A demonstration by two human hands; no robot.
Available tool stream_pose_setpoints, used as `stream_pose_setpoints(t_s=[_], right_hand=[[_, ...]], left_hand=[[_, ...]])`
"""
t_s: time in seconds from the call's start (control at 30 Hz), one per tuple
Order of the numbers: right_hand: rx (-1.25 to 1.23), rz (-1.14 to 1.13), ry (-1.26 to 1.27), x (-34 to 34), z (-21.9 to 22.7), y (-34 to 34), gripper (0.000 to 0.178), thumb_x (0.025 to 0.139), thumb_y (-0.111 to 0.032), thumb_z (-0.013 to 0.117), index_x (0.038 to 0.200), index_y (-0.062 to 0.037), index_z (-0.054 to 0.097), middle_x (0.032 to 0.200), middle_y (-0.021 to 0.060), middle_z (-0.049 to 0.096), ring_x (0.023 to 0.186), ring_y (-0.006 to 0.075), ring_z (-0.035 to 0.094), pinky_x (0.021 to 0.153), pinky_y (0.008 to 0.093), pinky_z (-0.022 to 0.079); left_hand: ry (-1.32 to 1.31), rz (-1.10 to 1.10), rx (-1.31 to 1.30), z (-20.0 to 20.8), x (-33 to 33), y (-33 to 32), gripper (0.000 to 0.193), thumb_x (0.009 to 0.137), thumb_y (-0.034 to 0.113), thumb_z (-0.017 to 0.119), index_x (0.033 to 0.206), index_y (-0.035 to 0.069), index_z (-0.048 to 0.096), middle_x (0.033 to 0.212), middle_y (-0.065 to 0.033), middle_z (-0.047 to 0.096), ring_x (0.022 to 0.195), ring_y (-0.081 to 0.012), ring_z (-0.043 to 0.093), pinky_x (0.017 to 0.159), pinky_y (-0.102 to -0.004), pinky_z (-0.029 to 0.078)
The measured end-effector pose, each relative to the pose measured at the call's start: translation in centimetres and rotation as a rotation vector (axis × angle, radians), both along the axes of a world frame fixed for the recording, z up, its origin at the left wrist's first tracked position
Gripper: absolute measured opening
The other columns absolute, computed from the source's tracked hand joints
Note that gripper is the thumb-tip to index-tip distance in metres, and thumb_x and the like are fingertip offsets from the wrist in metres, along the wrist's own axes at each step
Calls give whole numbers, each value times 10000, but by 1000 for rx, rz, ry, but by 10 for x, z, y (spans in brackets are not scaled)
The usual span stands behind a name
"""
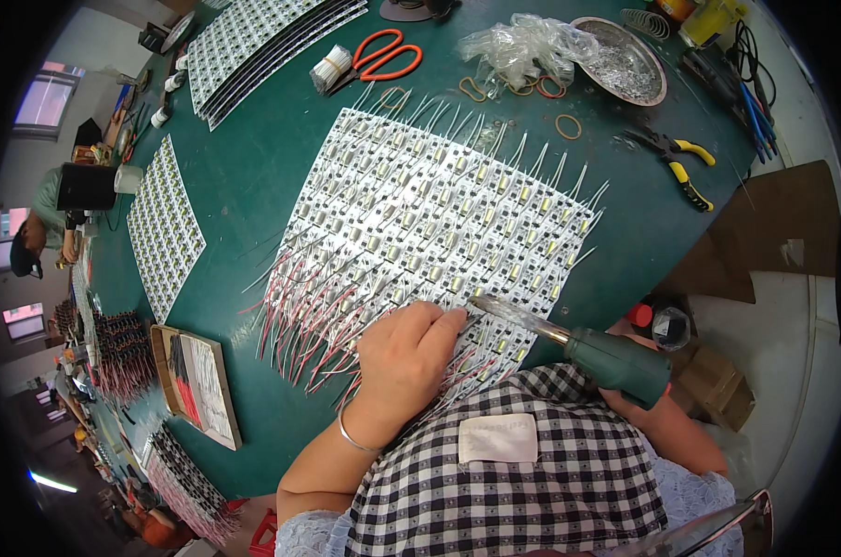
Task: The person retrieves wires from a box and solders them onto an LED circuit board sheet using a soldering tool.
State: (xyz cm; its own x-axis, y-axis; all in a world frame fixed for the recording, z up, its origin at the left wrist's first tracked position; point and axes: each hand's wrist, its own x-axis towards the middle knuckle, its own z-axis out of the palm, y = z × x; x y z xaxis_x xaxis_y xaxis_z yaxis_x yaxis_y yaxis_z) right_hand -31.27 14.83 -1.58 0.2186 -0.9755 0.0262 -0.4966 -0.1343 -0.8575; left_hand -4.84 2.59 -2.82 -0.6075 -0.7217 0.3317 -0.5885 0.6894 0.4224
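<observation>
Green bench: a white panel of small circuit boards (430, 213) lay flat at centre, red and white leads fanned toward 7 o'clock.
Left hand (406, 357): fingertips pressed on the panel's near edge, seemingly to steady a lead; gripping nothing.
Right hand (638, 399): largely hidden, apparently clenched around a green-handled soldering iron (569, 339), tip angled to 10 o'clock.
Idle tools: orange scissors (383, 56) at 12 o'clock, yellow-handled pliers (680, 162) at 2 o'clock.

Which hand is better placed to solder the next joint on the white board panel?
Probably the right hand: it holds the green-handled soldering iron, whose tip lies at the panel near edge. The left hand rests flat on the wires.
</observation>
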Motion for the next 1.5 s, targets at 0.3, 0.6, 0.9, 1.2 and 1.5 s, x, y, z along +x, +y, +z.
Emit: stream_pose_setpoints(t_s=[0.3, 0.6, 0.9, 1.2, 1.5], right_hand=[[-128, 5, 88, 7, 7, -13, 214, 800, -163, 582, 957, -21, 608, 895, 96, 637, 788, 221, 598, 725, 340, 458], [111, -255, -43, -9, -5, 18, 225, 841, -235, 545, 865, -16, 587, 693, 65, 607, 638, 159, 577, 601, 271, 451], [103, -234, -126, -34, -6, 38, 154, 757, -49, 589, 899, 5, 608, 790, 83, 626, 676, 173, 622, 648, 279, 484], [73, -59, -164, -38, -4, 43, 297, 771, -92, 580, 1042, 27, 571, 975, 134, 614, 862, 205, 620, 764, 283, 483], [153, -25, -273, -30, 1, 30, 377, 769, -87, 559, 1127, 29, 535, 1054, 143, 600, 961, 240, 599, 842, 308, 461]], left_hand=[[-20, 16, -8, 0, -1, 1, 239, 601, -11, 658, 820, 83, 639, 665, -24, 536, 543, -180, 538, 444, -281, 415], [-58, 27, -36, 0, -3, 4, 224, 606, -1, 652, 811, 88, 643, 673, -23, 539, 546, -180, 539, 450, -282, 419], [-26, 11, -67, 9, 2, 7, 253, 643, 54, 620, 892, 84, 645, 734, -34, 557, 592, -196, 540, 469, -298, 419], [-184, 41, -191, 18, -31, 32, 193, 694, 170, 579, 872, 169, 653, 752, 52, 533, 771, -108, 514, 756, -333, 276], [-150, 74, -162, 9, -33, 32, 133, 678, 153, 595, 799, 168, 645, 702, 57, 518, 738, -116, 512, 757, -344, 251]])
